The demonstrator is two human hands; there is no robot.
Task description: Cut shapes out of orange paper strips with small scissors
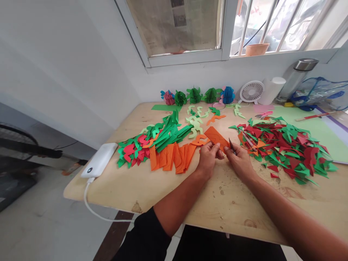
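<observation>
An orange paper piece point(214, 136) with drawn lines is pinched at its lower edge by my left hand point(208, 156). My right hand point(239, 159) holds dark-handled scissors point(232, 146), partly hidden by the fingers, and touches the paper's right corner. Left of my hands lie folded orange strips point(171, 156), a pile of green strips point(172, 134) and red and green cut shapes point(132, 150). Cut orange shapes point(199, 139) and light green ones point(196, 125) lie behind my left hand.
Red and green scraps point(293, 152) are heaped at the right. A white power bank point(100, 159) with a cable sits at the left edge. Along the wall stand paper figures point(194, 95), a small fan point(251, 91) and a bottle point(293, 81). A pencil point(312, 116) lies far right.
</observation>
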